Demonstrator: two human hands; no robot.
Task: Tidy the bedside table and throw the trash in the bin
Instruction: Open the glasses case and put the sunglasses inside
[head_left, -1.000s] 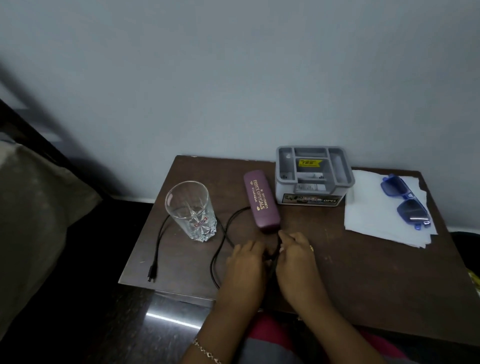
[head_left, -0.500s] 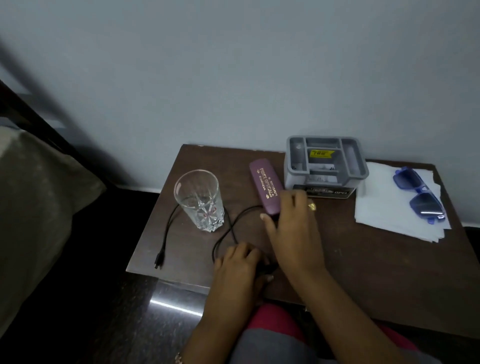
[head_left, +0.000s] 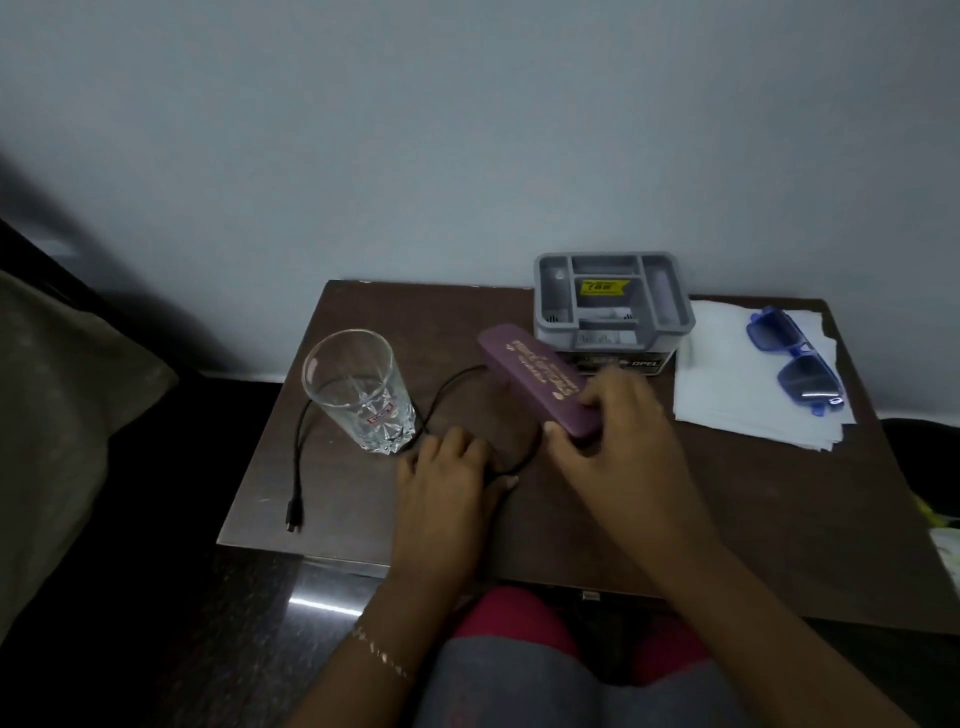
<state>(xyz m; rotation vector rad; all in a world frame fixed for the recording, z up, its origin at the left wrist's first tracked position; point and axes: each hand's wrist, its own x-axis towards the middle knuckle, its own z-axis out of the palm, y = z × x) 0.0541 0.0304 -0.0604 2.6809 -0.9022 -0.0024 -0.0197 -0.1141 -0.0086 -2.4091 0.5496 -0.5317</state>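
Observation:
A purple spectacle case (head_left: 530, 374) with gold lettering lies slantwise in the middle of the brown bedside table (head_left: 779, 509). My right hand (head_left: 623, 436) grips its near end, thumb on the left side and fingers on the right. My left hand (head_left: 447, 478) lies over a black cable (head_left: 298, 457) with its fingers curled on it. The cable loops past a clear empty glass (head_left: 358, 395), and its plug lies near the table's front left corner.
A grey compartment organiser (head_left: 613, 306) stands at the back against the wall. Blue sunglasses (head_left: 795, 364) rest on white tissue paper (head_left: 727, 384) at the right. A bed (head_left: 62, 415) flanks the table on the left.
My right hand left the cable, reached forward and took hold of the purple case, which has turned and shifted toward me. My left hand stayed on the cable.

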